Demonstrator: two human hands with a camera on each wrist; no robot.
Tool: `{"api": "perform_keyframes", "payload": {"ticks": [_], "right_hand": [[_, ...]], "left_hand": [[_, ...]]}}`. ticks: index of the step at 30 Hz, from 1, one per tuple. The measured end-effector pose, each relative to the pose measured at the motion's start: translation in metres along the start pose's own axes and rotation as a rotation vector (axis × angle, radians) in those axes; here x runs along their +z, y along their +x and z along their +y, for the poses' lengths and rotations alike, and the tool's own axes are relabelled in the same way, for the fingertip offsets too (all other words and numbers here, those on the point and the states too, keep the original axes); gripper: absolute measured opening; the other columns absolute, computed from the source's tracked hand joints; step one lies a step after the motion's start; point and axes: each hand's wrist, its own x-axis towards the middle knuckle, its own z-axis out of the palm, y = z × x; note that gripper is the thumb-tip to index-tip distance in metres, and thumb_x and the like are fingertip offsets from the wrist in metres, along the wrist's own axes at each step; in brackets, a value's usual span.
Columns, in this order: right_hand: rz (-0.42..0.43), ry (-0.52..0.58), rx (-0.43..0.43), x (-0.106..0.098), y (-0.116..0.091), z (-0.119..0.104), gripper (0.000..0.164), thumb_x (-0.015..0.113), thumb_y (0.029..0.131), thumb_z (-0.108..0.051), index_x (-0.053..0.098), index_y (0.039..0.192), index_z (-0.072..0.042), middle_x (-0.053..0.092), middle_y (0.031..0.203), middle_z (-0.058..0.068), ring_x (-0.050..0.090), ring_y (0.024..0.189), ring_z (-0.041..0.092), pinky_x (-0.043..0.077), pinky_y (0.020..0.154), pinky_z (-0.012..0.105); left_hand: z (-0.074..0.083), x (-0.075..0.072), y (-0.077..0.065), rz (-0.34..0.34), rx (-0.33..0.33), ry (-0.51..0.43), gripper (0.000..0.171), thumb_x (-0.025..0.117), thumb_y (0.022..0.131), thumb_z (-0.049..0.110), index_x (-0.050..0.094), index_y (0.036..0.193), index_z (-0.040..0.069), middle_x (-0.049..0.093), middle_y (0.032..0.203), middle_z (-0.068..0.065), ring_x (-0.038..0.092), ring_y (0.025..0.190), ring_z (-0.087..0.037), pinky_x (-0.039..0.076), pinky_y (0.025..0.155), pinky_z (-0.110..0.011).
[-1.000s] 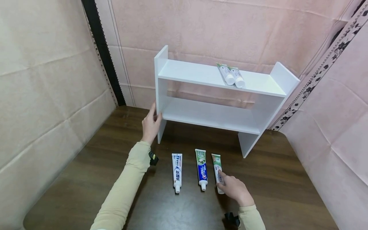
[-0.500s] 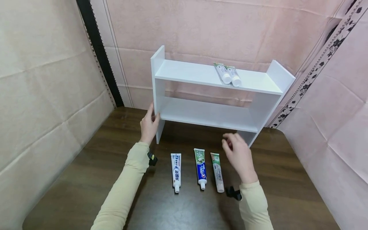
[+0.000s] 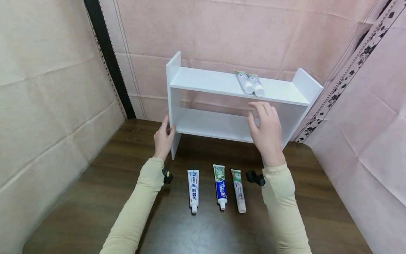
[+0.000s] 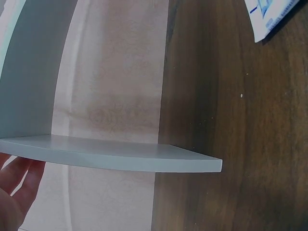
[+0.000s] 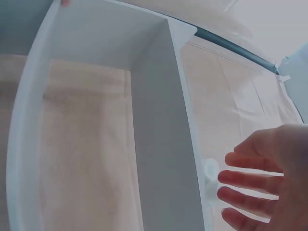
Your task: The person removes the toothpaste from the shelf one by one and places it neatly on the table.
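Note:
A white two-tier shelf stands on the table. My left hand holds its left side panel, thumb at the front edge and fingers along the outer face. My right hand is raised before the shelf's right half, fingers spread and gently bent around nothing. Just beyond those fingertips, two white toothpaste tubes lie side by side on the top board, caps forward; the right wrist view shows a pale cap behind the fingers.
Three toothpaste tubes lie on the brown table before the shelf: a white-and-blue one, a green-and-blue one and a slimmer green-and-white one. Pink cloth hangs behind, with pale cloth at the left.
My right hand has left the slim green-and-white tube and risen forward to the upper board. The left hand stays at the side panel. The view has shifted slightly.

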Motion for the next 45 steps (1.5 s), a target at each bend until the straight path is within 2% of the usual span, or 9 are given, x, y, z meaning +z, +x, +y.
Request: {"api": "perform_keyframes", "payload": {"ticks": [8,14,21,24,27,32,34,39,45], "right_hand": [[0.000,-0.017,0.021,0.009,0.027,0.000,0.041,0.058,0.091,-0.009,0.054,0.132,-0.004,0.057,0.125,0.019,0.051,0.113,0.038,0.040,0.096,0.050],[-0.002,-0.079,0.045,0.010,0.037,0.001,0.046,0.060,0.091,-0.013,0.052,0.136,-0.006,0.054,0.127,0.022,0.050,0.112,0.041,0.041,0.091,0.052],[-0.094,-0.164,0.109,0.015,0.050,0.004,0.049,0.058,0.094,-0.021,0.048,0.141,-0.011,0.052,0.134,0.021,0.045,0.121,0.039,0.040,0.096,0.052],[-0.107,-0.173,0.122,0.017,0.053,0.003,0.047,0.059,0.094,-0.022,0.049,0.139,-0.011,0.053,0.134,0.020,0.044,0.122,0.039,0.039,0.098,0.051],[-0.072,-0.173,0.142,0.018,0.053,0.001,0.041,0.059,0.094,-0.025,0.052,0.132,-0.010,0.055,0.124,0.020,0.047,0.116,0.038,0.040,0.094,0.050],[-0.018,-0.161,0.164,0.019,0.057,-0.002,0.030,0.054,0.096,-0.031,0.053,0.112,-0.006,0.059,0.103,0.021,0.051,0.099,0.038,0.041,0.085,0.048],[-0.019,-0.157,0.169,0.020,0.060,-0.002,0.028,0.053,0.096,-0.030,0.053,0.108,-0.005,0.061,0.101,0.021,0.052,0.096,0.038,0.041,0.084,0.048],[-0.042,-0.156,0.195,0.022,0.058,-0.001,0.031,0.047,0.095,-0.027,0.056,0.116,-0.006,0.063,0.100,0.020,0.056,0.095,0.037,0.045,0.080,0.050],[-0.047,-0.215,0.220,0.017,0.055,-0.005,0.034,0.047,0.095,-0.035,0.058,0.117,-0.012,0.069,0.101,0.022,0.063,0.086,0.039,0.046,0.068,0.051]], "left_hand": [[-0.004,0.000,-0.001,0.001,0.009,0.001,0.056,0.051,0.100,0.022,0.032,0.151,0.035,0.056,0.139,-0.018,0.066,0.111,-0.038,0.054,0.089,-0.053],[-0.002,-0.001,-0.001,0.007,0.018,0.010,0.055,0.052,0.100,0.022,0.034,0.151,0.032,0.058,0.137,-0.019,0.066,0.109,-0.037,0.055,0.089,-0.051],[0.000,0.001,-0.001,0.004,0.015,0.006,0.054,0.052,0.100,0.021,0.035,0.151,0.029,0.057,0.138,-0.018,0.066,0.111,-0.037,0.055,0.090,-0.050],[0.001,0.001,-0.001,0.000,0.009,-0.008,0.054,0.052,0.100,0.021,0.035,0.151,0.030,0.057,0.138,-0.018,0.066,0.111,-0.037,0.054,0.091,-0.050],[0.001,0.001,-0.001,-0.005,0.006,-0.013,0.055,0.052,0.100,0.022,0.034,0.151,0.030,0.057,0.138,-0.019,0.066,0.111,-0.037,0.054,0.090,-0.051],[-0.001,0.000,0.000,0.014,0.019,-0.003,0.054,0.052,0.100,0.022,0.035,0.150,0.030,0.055,0.140,-0.016,0.066,0.110,-0.036,0.056,0.088,-0.050],[-0.002,-0.001,0.001,0.018,0.025,0.001,0.054,0.052,0.100,0.022,0.035,0.150,0.029,0.055,0.141,-0.015,0.066,0.110,-0.036,0.056,0.088,-0.049],[-0.004,0.000,-0.001,0.012,0.024,0.003,0.054,0.052,0.100,0.023,0.035,0.150,0.031,0.055,0.140,-0.017,0.067,0.109,-0.037,0.056,0.087,-0.049],[-0.003,0.002,0.000,0.014,0.020,-0.005,0.054,0.052,0.100,0.022,0.036,0.150,0.030,0.056,0.139,-0.018,0.066,0.110,-0.037,0.055,0.088,-0.050]]}}
